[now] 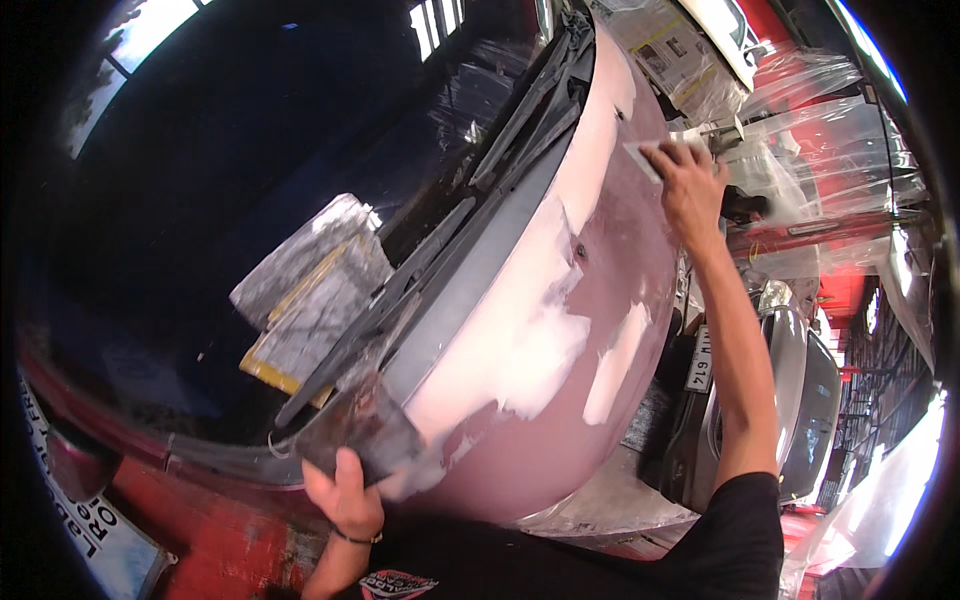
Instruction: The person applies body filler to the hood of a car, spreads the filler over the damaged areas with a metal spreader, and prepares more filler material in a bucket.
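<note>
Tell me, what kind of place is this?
It's probably a car repair and painting workshop. The maroon vehicle panel has pale patches on it, the right hand holds a flat spreader, and clear plastic sheeting hangs nearby.

Open Panel Between the Hands, Wipers Along the Edge

The curved panel (535, 460) offers an open stretch between the left fingers (348, 478) and the right fingers (683, 155), interrupted by a small dark fitting (580, 251). Toward the windshield (200, 250), wiper arms (515, 128) bar the way along the panel's edge, and smeared grey boards (330, 310) lie beyond them. A dark smeared plate (360, 425) covers the near left end; a pale flat tool (641, 162) occupies the far side. Past the right forearm (745, 350), a parked car (815, 410) and clear plastic sheeting (810, 140) limit passage.
</note>
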The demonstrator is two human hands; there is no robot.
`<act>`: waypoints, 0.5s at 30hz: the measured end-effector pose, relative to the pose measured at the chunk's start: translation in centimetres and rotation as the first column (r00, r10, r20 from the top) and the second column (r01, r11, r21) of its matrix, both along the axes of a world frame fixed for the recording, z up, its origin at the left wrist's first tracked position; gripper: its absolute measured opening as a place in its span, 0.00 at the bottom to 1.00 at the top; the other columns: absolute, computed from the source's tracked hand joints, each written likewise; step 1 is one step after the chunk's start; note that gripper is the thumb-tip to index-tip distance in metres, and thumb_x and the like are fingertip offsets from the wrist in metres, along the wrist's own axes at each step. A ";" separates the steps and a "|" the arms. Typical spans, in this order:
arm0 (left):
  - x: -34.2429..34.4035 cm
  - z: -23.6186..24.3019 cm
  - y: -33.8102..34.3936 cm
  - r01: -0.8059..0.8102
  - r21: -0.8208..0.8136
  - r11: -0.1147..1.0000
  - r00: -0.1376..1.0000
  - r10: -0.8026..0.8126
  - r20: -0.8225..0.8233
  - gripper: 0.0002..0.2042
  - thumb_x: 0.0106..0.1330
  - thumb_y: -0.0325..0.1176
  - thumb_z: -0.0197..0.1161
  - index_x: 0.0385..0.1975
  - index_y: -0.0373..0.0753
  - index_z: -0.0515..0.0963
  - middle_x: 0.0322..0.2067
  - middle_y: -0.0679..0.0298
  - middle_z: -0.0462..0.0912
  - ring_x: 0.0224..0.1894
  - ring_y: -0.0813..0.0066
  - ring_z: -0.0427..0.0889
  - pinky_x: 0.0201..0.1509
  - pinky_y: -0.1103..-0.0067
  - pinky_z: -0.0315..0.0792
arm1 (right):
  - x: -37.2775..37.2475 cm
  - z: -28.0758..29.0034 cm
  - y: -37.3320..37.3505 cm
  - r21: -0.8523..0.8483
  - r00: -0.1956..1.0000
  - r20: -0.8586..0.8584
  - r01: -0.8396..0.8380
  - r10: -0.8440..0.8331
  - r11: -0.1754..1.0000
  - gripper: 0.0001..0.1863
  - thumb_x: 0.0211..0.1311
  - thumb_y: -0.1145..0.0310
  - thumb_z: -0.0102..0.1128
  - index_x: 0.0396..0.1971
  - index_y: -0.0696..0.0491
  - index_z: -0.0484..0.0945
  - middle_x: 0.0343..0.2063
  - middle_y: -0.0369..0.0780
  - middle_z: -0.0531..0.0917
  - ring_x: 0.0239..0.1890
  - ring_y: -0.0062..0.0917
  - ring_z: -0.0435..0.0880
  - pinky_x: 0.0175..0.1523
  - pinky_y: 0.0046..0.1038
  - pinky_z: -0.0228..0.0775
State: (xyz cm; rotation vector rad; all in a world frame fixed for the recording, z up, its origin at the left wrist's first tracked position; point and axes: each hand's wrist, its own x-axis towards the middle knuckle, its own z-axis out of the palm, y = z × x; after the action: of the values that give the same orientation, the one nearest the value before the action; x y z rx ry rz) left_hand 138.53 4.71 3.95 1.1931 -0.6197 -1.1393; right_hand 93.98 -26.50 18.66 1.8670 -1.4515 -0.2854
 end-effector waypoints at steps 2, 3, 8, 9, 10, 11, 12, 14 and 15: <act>0.1 -0.6 1.2 0.007 0.036 0.999 1.000 -0.007 -0.004 0.26 0.78 0.41 0.60 0.65 0.25 0.70 0.59 0.52 0.80 0.61 0.63 0.79 0.68 0.67 0.71 | -1.3 -0.5 -4.7 -0.038 0.997 -0.047 -0.058 0.056 0.998 0.27 0.68 0.72 0.54 0.60 0.28 0.86 0.58 0.26 0.84 0.65 0.30 0.77 0.70 0.56 0.60; 0.3 -1.0 1.8 0.005 0.097 0.995 0.997 -0.013 0.081 0.27 0.77 0.44 0.61 0.64 0.25 0.70 0.58 0.52 0.81 0.59 0.63 0.80 0.67 0.67 0.72 | -1.8 -0.9 -6.8 -0.056 0.995 -0.069 -0.081 0.077 0.995 0.27 0.68 0.73 0.54 0.59 0.27 0.86 0.58 0.25 0.84 0.65 0.29 0.77 0.70 0.57 0.60; 1.7 -2.9 4.1 0.011 0.086 0.996 0.997 -0.018 0.073 0.34 0.77 0.49 0.64 0.72 0.31 0.63 0.64 0.52 0.77 0.62 0.60 0.80 0.67 0.63 0.76 | -3.6 -3.5 -15.4 -0.084 0.972 -0.092 -0.223 0.216 0.971 0.22 0.68 0.68 0.57 0.54 0.25 0.88 0.54 0.24 0.84 0.65 0.28 0.77 0.67 0.54 0.61; 1.9 -3.1 4.0 -0.087 0.138 0.987 0.996 0.081 0.046 0.35 0.77 0.50 0.65 0.74 0.33 0.62 0.64 0.52 0.76 0.62 0.59 0.79 0.67 0.62 0.76 | -3.9 -4.0 -16.5 -0.080 0.973 -0.084 -0.223 0.216 0.971 0.22 0.67 0.68 0.58 0.53 0.25 0.89 0.55 0.23 0.84 0.65 0.28 0.77 0.67 0.53 0.62; 1.4 -3.0 4.0 -0.170 0.116 0.979 0.985 0.171 -0.003 0.36 0.77 0.50 0.66 0.74 0.33 0.62 0.65 0.51 0.76 0.63 0.58 0.79 0.67 0.60 0.77 | -4.2 -4.4 -17.4 -0.086 0.973 -0.111 -0.213 0.203 0.973 0.22 0.66 0.68 0.61 0.53 0.23 0.89 0.56 0.22 0.84 0.65 0.27 0.76 0.67 0.48 0.64; 1.2 -2.8 3.7 -0.190 0.134 0.973 0.981 0.182 0.073 0.36 0.77 0.50 0.66 0.74 0.33 0.62 0.65 0.51 0.76 0.63 0.58 0.79 0.67 0.60 0.77 | -4.4 -4.7 -18.3 -0.073 0.969 -0.118 -0.228 0.219 0.971 0.23 0.65 0.68 0.62 0.53 0.22 0.89 0.56 0.22 0.84 0.65 0.27 0.76 0.67 0.48 0.64; 0.7 -2.4 3.5 -0.212 0.151 0.966 0.970 0.189 0.150 0.36 0.76 0.50 0.66 0.74 0.34 0.62 0.66 0.50 0.75 0.64 0.57 0.79 0.67 0.60 0.77 | -4.6 -5.1 -18.9 -0.061 0.964 -0.128 -0.243 0.233 0.968 0.23 0.65 0.68 0.62 0.53 0.21 0.88 0.56 0.21 0.84 0.66 0.27 0.76 0.66 0.47 0.65; -0.5 -1.5 3.1 -0.252 0.096 0.963 0.959 0.235 0.160 0.32 0.70 0.50 0.68 0.50 0.18 0.78 0.48 0.41 0.85 0.48 0.49 0.85 0.54 0.60 0.79 | -4.9 -5.5 -19.4 -0.025 0.963 -0.136 -0.237 0.231 0.971 0.25 0.65 0.70 0.64 0.54 0.20 0.88 0.57 0.21 0.83 0.67 0.27 0.76 0.68 0.47 0.65; -0.4 -1.3 2.8 -0.232 0.076 0.970 0.963 0.218 0.158 0.30 0.71 0.49 0.67 0.53 0.19 0.77 0.49 0.42 0.85 0.48 0.50 0.85 0.53 0.60 0.79 | -5.0 -5.5 -19.5 -0.006 0.961 -0.136 -0.242 0.239 0.970 0.26 0.65 0.70 0.64 0.54 0.20 0.88 0.57 0.21 0.83 0.68 0.27 0.75 0.69 0.47 0.64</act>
State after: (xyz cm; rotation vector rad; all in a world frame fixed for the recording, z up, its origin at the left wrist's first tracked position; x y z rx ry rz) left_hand 138.13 7.50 2.66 1.4013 -0.5309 -0.9004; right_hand 88.97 -45.97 13.12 1.9436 -1.1203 -0.2684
